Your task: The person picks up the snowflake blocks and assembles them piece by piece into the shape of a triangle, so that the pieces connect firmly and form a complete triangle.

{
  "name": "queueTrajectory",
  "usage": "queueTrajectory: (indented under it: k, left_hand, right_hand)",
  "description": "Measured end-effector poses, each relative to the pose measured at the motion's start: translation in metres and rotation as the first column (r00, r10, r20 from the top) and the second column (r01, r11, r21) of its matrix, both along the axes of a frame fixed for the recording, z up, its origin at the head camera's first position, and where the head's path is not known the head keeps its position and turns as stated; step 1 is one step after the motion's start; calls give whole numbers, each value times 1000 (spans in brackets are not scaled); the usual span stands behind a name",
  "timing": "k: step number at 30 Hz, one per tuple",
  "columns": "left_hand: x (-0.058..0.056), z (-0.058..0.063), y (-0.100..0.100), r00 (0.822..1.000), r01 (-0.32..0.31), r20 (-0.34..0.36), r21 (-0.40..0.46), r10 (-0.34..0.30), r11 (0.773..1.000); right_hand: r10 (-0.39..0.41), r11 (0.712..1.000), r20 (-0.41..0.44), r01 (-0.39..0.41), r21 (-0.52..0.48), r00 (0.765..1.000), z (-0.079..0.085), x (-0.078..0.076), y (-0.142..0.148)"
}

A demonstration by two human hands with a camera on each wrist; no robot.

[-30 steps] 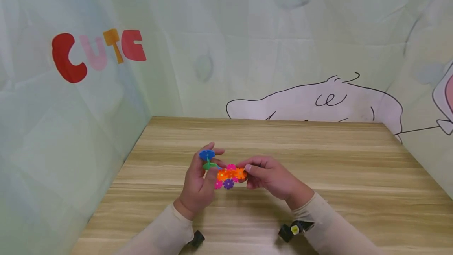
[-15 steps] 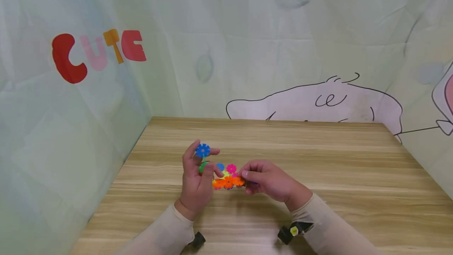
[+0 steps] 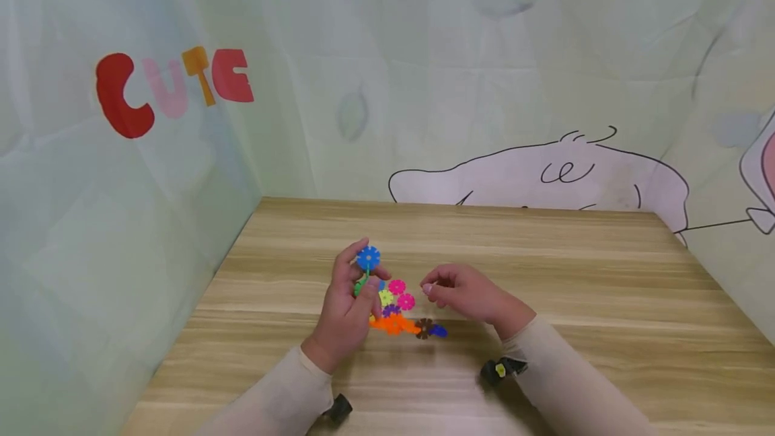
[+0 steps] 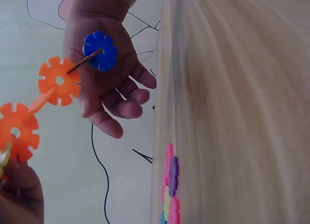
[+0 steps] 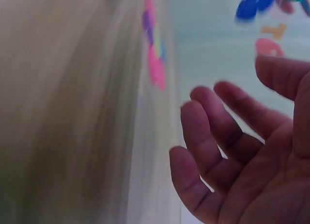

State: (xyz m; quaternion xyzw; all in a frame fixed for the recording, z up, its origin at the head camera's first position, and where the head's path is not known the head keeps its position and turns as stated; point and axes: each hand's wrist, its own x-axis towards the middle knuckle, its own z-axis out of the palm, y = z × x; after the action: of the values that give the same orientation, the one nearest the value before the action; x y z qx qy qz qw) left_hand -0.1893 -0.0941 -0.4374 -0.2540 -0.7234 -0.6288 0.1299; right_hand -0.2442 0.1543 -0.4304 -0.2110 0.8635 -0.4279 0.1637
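My left hand (image 3: 339, 315) pinches a chain of notched plastic snowflake discs. A light blue disc (image 3: 368, 258) and a green piece stand at its upper end, partly behind the fingers. Orange discs (image 3: 395, 324) run rightward to a brown disc (image 3: 424, 329) and a dark blue disc (image 3: 438, 331). In the left wrist view, an orange disc (image 4: 47, 83) and the dark blue disc (image 4: 107, 59) show joined by the edge-on brown one. My right hand (image 3: 475, 295) hovers just right of the chain, fingers loosely bent and holding nothing; the right wrist view shows its palm (image 5: 271, 180).
Several loose discs lie on the wooden table (image 3: 545, 254) behind the chain: pink (image 3: 406, 301), yellow (image 3: 385, 298), purple (image 3: 391, 311) and a blue one partly hidden. A printed fabric backdrop (image 3: 303, 86) stands along the table's left and far edges.
My right hand has let go of the chain and drawn slightly away, baring the brown and dark blue discs. The left hand has shifted slightly right, and the chain's orange part sits lower in view.
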Motion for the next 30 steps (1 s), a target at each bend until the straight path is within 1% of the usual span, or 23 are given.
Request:
queueTrajectory:
  k: [3, 5, 8, 11, 12, 18, 23, 26, 30]
  left_hand:
    - [-1, 1, -2, 999, 13, 30, -22, -13, 1000]
    - [-1, 1, -4, 999, 19, 50, -36, -17, 999]
    - [-2, 2, -6, 996, 28, 81, -36, -25, 999]
    - [-3, 3, -7, 995, 38, 94, -20, -36, 999]
    - [-3, 4, -8, 995, 39, 98, -13, -38, 999]
    - [-5, 6, -11, 993, 41, 111, 16, -42, 999]
    - [-7, 11, -17, 985, 82, 149, 37, -86, 996]
    - [-9, 13, -21, 979, 98, 178, 29, -102, 995]
    - [-11, 15, -25, 976, 106, 190, 10, -106, 994]
  right_hand:
    - [69, 991, -66, -61, 117, 995, -2, -12, -2]
    - [107, 977, -81, -90, 192, 991, -1, -19, -7]
    - [124, 958, -40, -109, 265, 991, -1, -27, -16]
    - [119, 946, -6, -112, 306, 993, -3, -32, -24]
    - [121, 942, -6, -113, 316, 993, -4, -33, -26]
    - [114, 920, -14, -100, 378, 993, -1, -32, -42]
    - [82, 906, -9, -71, 418, 997, 3, -28, -51]
    - [83, 896, -28, -62, 440, 996, 4, -27, -56]
    - [78, 884, -23, -59, 463, 997, 4, -26, -60]
